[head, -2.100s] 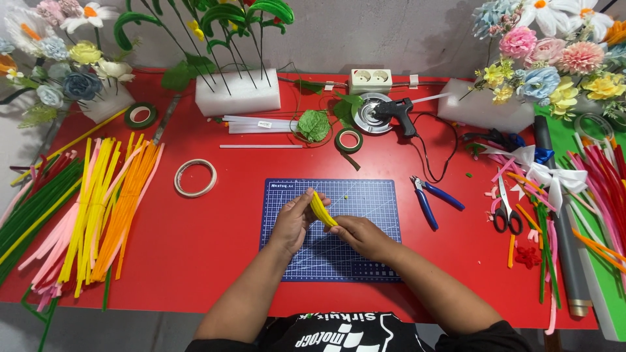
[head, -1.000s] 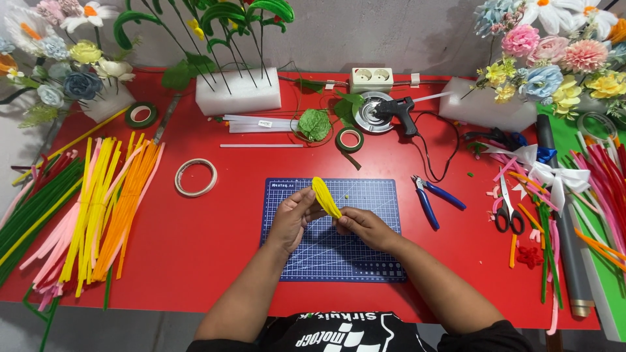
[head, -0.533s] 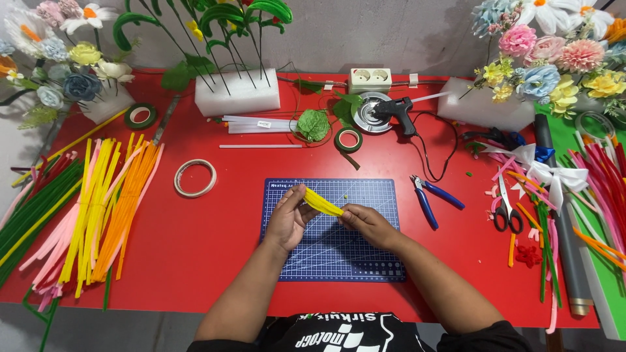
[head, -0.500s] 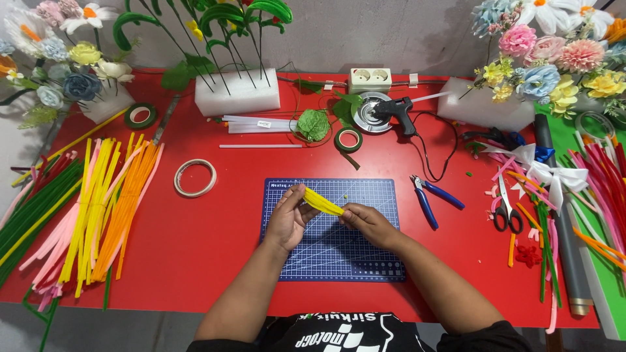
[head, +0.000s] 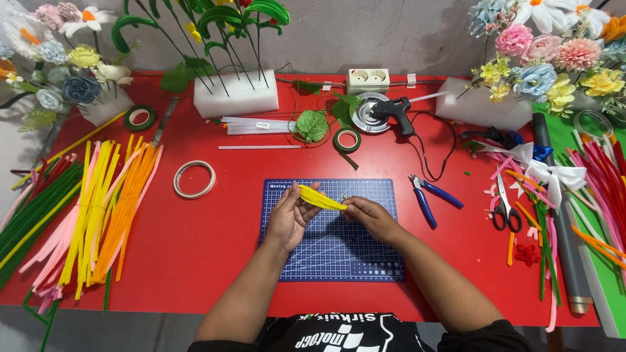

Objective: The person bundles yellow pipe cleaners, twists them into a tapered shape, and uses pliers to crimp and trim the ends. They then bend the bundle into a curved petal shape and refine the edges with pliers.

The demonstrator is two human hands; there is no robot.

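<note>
A fuzzy yellow pipe-cleaner piece (head: 321, 198), folded into a long thin leaf shape, lies almost flat between the two hands; its long side runs left to right, with the left end a little higher and farther from the person, and the right end a little lower and nearer. It is held just above the dark blue cutting mat with white grid lines (head: 332, 251), near the mat's far edge.

The left hand (head: 289, 218) comes up from the bottom of the view with its fingers curled; the thumb and fingertips pinch the left part of the yellow piece. The right hand (head: 368, 216) reaches in from the right with its palm down; its fingertips pinch the right tip of the piece (a tiny bit of yellow pokes out there). Both forearms stretch out over the mat and make a narrow V shape.

The mat sits on the red tabletop (head: 215, 254); just right of the mat lie small pliers with blue handles (head: 430, 197); left of it is a flat white ring of tape (head: 194, 178); farther left is a big bunch of long yellow, orange and pink pipe cleaners (head: 104, 208); a black glue gun (head: 394, 109) rests at the far side.
</note>
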